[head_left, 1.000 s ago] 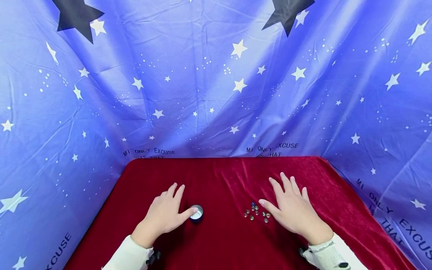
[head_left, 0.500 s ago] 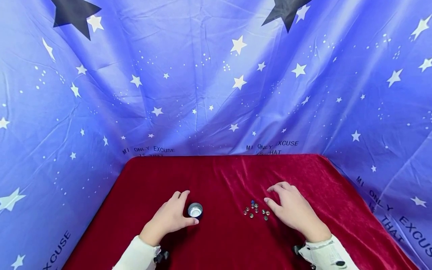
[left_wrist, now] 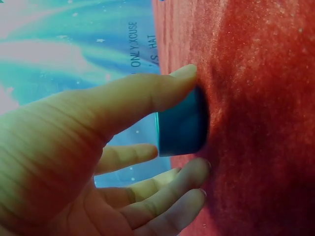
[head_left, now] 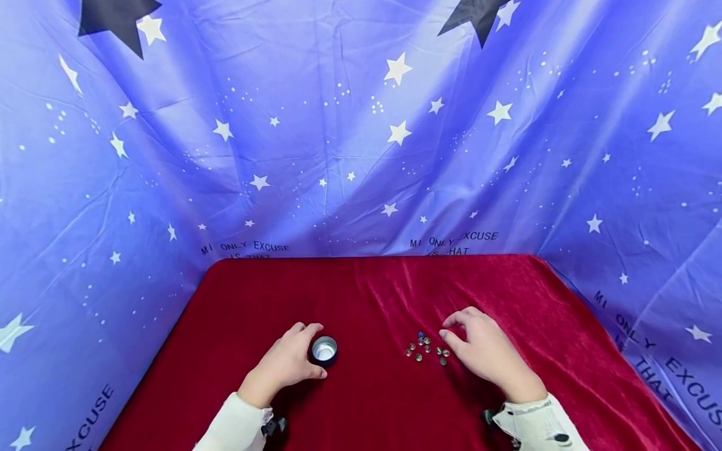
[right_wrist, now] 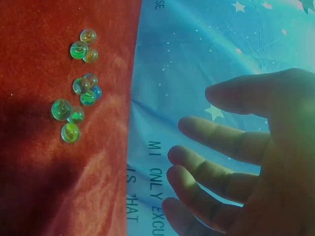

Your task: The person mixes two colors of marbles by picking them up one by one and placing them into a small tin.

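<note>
A small round cup, dark blue outside and silvery inside, stands upright on the red cloth. My left hand curves beside it, thumb at its near side and fingers at its far side. From the left wrist, the thumb overlaps the blue cup wall, while a narrow gap shows between the wall and the lower fingers. Several glass marbles with coloured swirls lie loosely grouped on the cloth. Just right of them hovers my right hand, fingers loosely bent and holding nothing; the right wrist view shows the marbles apart from its fingertips.
A red velvet cloth covers the table, with some wrinkles at the right. Behind and on both sides hangs a blue curtain printed with stars and lettering.
My left thumb has moved from over the cup to its near side, and the hand has come closer around it. My right hand's spread fingers have bent and drawn in beside the marbles.
</note>
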The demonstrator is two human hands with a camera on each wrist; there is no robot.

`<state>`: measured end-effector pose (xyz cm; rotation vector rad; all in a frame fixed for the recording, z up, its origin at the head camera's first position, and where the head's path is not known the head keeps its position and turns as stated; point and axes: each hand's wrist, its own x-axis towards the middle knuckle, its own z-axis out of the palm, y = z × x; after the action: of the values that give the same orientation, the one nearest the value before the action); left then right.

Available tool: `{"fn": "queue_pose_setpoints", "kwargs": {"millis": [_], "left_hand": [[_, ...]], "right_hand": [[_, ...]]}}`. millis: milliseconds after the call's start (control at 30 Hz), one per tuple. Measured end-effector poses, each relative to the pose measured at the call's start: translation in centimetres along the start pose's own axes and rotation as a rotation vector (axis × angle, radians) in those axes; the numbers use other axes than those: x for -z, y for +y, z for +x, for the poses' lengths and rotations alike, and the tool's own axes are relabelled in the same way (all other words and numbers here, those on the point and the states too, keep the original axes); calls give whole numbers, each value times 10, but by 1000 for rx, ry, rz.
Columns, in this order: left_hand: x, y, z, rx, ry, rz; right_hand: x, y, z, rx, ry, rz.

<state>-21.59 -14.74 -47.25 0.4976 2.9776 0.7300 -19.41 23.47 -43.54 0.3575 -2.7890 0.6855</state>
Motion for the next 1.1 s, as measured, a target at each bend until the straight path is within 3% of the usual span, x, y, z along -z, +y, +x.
{"fn": "queue_pose_setpoints", "kwargs": {"millis": [400, 867, 1100], "left_hand": [[-14, -16, 11, -85, 2, -100], [-12, -22, 19, -136, -46, -228], [-15, -29, 19, -88, -57, -294]], "right_hand": [[-10, 11, 3, -71, 19, 112], [-28, 32, 2, -259, -112, 250], [-39, 40, -4, -282, -155, 321]]}}
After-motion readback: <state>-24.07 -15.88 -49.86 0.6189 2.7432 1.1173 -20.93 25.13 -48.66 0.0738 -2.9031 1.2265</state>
